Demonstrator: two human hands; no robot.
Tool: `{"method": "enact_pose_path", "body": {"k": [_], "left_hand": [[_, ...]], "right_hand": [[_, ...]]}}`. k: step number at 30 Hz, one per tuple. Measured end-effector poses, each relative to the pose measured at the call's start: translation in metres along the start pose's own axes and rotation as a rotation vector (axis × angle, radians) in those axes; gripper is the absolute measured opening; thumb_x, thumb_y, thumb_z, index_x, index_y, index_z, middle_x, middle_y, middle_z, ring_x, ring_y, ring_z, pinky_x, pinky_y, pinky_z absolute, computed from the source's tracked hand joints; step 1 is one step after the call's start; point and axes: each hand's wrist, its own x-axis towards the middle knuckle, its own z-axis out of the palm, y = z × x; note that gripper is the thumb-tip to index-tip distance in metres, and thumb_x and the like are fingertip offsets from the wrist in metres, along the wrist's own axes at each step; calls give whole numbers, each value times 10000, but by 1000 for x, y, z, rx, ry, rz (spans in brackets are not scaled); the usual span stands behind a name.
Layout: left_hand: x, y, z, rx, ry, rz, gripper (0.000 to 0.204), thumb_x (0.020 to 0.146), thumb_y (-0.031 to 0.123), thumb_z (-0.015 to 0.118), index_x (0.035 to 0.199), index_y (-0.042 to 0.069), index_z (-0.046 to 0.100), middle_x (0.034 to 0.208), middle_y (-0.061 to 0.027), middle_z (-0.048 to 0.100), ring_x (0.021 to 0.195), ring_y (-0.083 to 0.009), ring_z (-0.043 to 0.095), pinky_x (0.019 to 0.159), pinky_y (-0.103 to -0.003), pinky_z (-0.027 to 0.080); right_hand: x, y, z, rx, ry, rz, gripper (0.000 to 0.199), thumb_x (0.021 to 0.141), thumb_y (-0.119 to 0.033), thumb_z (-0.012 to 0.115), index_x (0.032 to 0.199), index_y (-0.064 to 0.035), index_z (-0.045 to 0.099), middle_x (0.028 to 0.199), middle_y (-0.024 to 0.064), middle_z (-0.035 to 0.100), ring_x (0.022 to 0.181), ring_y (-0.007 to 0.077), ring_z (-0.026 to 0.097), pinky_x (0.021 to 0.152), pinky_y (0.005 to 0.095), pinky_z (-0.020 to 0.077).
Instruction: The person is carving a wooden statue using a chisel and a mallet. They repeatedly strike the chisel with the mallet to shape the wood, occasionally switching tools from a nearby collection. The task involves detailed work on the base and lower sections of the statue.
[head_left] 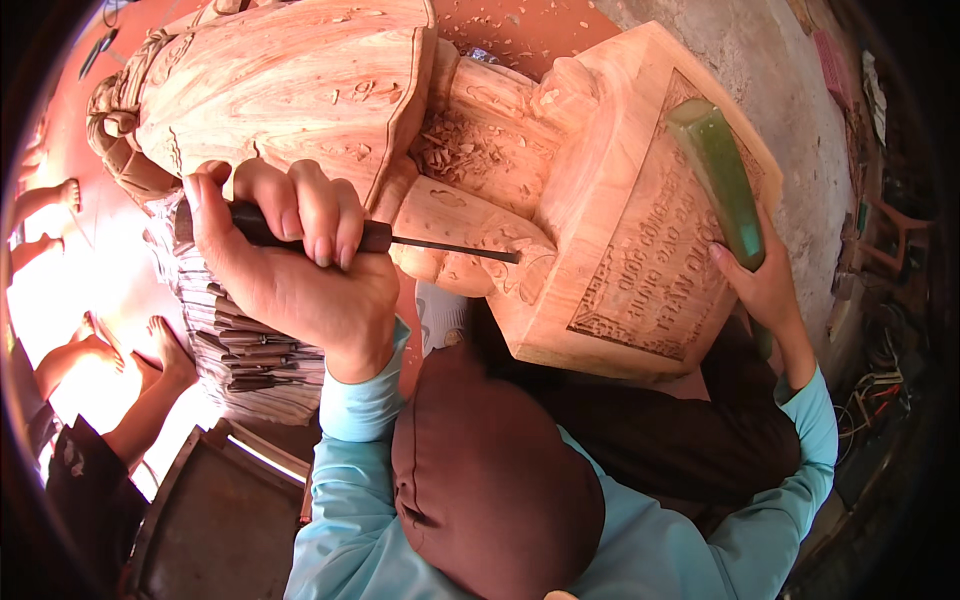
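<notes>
One large wooden carving [330,90] lies across the far part of the scene, its square base [650,230] to the right with a panel of carved lettering. One chisel [400,240] and one green mallet [725,180] are in use.

The left hand [290,260] is wrapped tightly round the chisel's dark handle, fingers curled over it, with the thin steel blade running right until its tip touches the carved foot area near the base.

The right hand [765,290] grips the lower end of the green mallet, which stands raised over the base's lettered panel.

Wood chips [455,140] lie in the hollow beside the base. Left and nearer, a stack of many chisels [250,350] lies spread out, too many to count.
</notes>
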Motion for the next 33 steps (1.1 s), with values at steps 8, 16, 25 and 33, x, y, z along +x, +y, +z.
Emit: {"method": "enact_pose_path", "body": {"k": [8, 16, 25, 33], "left_hand": [[-5, -3, 5, 73, 76, 55, 195, 963, 250, 499, 843, 98, 486, 598, 29, 329, 415, -60, 253, 317, -194, 224], [-21, -6, 22, 226, 58, 289, 287, 951, 335, 513, 1033, 62, 549, 581, 25, 333, 377, -56, 245, 302, -198, 166], [14, -22, 19, 73, -125, -33, 236, 972, 248, 516, 1073, 48, 588, 569, 58, 250, 408, -31, 188, 330, -182, 183], [11, -6, -1, -274, -184, -105, 223, 982, 268, 463, 976, 68, 561, 594, 32, 325, 405, -46, 256, 317, -190, 228]], "right_hand": [[0, -2, -1, -1, -13, -10, 570, 811, -198, 702, 1309, -44, 471, 1071, 193, 643, 1007, 289, 631, 865, 346, 462], [0, -1, -1, -12, -24, 6, 543, 822, -167, 686, 1301, -24, 474, 1101, 169, 623, 1027, 263, 596, 893, 337, 438], [1, -9, -4, 56, -100, 59, 572, 836, -103, 662, 1343, 22, 428, 1205, 116, 585, 1097, 172, 533, 959, 294, 395], [1, -3, -1, -18, 26, -17, 543, 801, -195, 712, 1272, -30, 497, 1044, 175, 644, 983, 263, 629, 851, 338, 466]]}}
